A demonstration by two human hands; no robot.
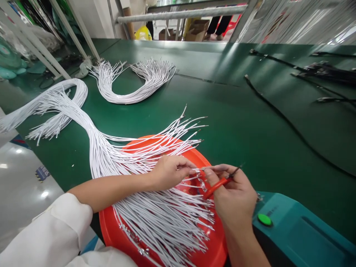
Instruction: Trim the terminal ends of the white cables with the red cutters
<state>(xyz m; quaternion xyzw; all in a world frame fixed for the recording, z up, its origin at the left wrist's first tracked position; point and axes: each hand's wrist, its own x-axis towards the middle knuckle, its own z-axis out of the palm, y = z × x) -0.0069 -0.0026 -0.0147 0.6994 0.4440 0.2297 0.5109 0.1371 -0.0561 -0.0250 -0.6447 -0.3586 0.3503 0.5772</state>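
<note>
My left hand (171,172) pinches a thin white wire (198,169) between thumb and forefinger. At the wire's far end, the fingertips of my right hand (235,193) close in, and that hand also grips a red-handled tool (216,188) with a thin dark tip. What kind of tool it is I cannot make out. Small shiny metal pieces (201,183) hang just below the fingertips. Under both hands a large bundle of white wires (164,211) fans out over a red basin (214,246). Many of the lower wires end in metal tips.
Two more white wire bundles, a curved one (130,97) and a looped one (80,91), lie on the green table (222,107). Black cables (292,126) stretch along the right. A teal machine with a green button (264,220) stands near my right forearm. Metal frame bars (180,15) cross the back.
</note>
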